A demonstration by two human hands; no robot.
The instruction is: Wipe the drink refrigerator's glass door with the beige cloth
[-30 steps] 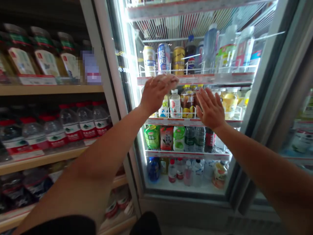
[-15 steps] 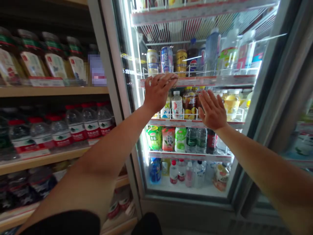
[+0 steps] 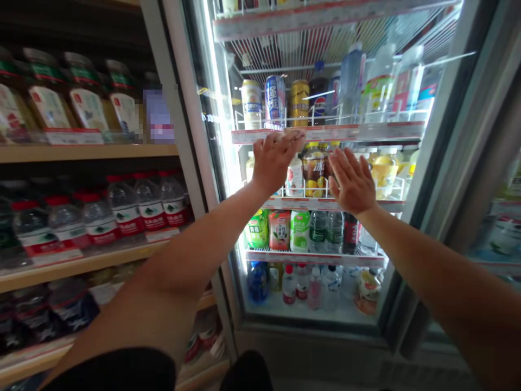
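A glass-fronted drinks fridge stands lit in front of me. My left hand is raised before its middle shelves, fingers stretched forward and to the right. It covers part of a white-capped bottle; a pale blur lies at its fingertips, too unclear to name. To its right, my right hand is held up flat, fingers extended, back of the hand towards me. Between the two hands shows a dark tea bottle with a yellow cap. Whether either palm touches the glass I cannot tell. Neither hand visibly holds anything.
Left of the fridge, a wooden shelf bears juice bottles, with red-capped water bottles below. Inside the fridge stand cans above and green and red drink packs lower down. Another fridge is at the right.
My left hand has moved right and slightly down, closer to my right hand. My right hand has barely moved.
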